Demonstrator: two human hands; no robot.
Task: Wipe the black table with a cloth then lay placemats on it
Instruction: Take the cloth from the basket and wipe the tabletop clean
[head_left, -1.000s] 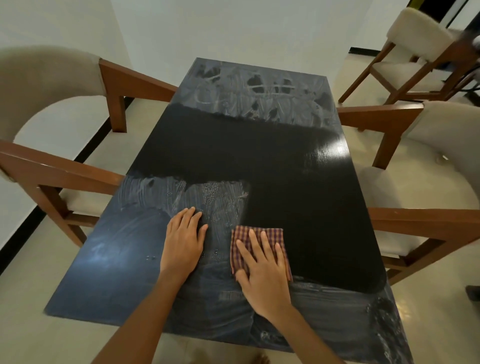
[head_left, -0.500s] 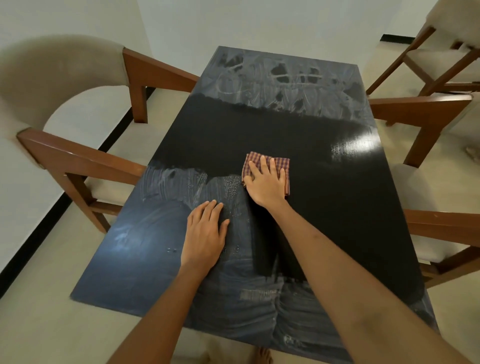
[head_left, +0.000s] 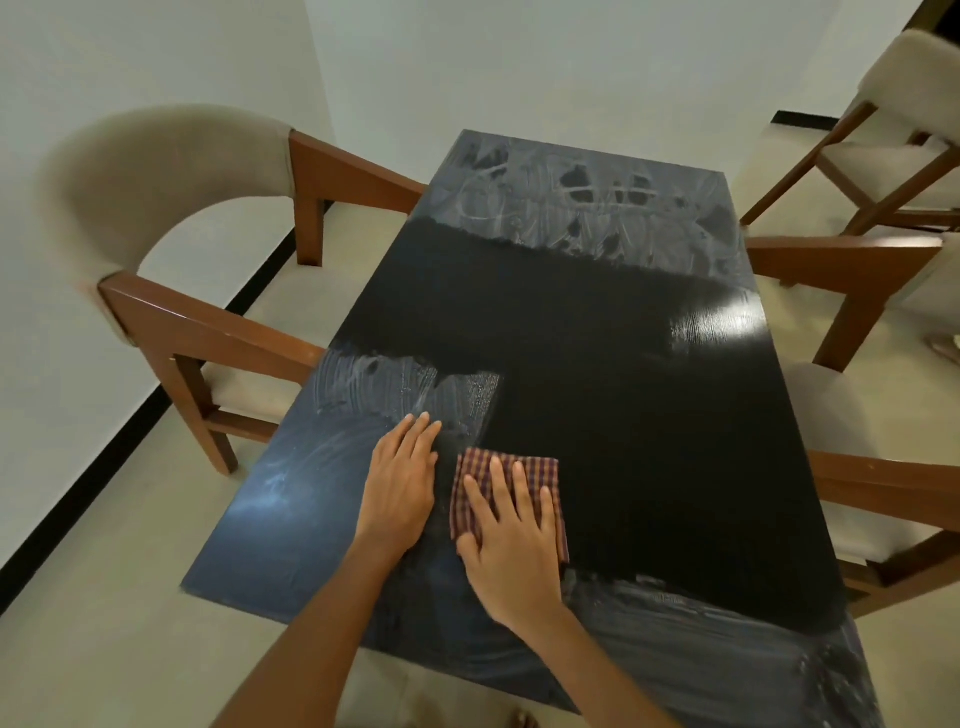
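Observation:
The black table (head_left: 623, 364) runs away from me, with a clean dark band across its middle and right side. Dusty grey smears cover its far end, its near left part and its near edge. A folded red-checked cloth (head_left: 540, 470) lies flat on the near middle of the table. My right hand (head_left: 511, 540) presses flat on the cloth with fingers spread. Just to its left, my left hand (head_left: 402, 480) rests palm down on the bare table, holding nothing. No placemats are in view.
A wooden armchair with a beige padded back (head_left: 171, 171) stands at the table's left side. Two similar chairs (head_left: 872, 426) flank the right side, and another (head_left: 893, 130) stands at the far right. White walls close the left and back.
My right hand has pulled the cloth back toward me from the table's middle, leaving a cleaned dark strip. My left hand has stayed planted in the same spot.

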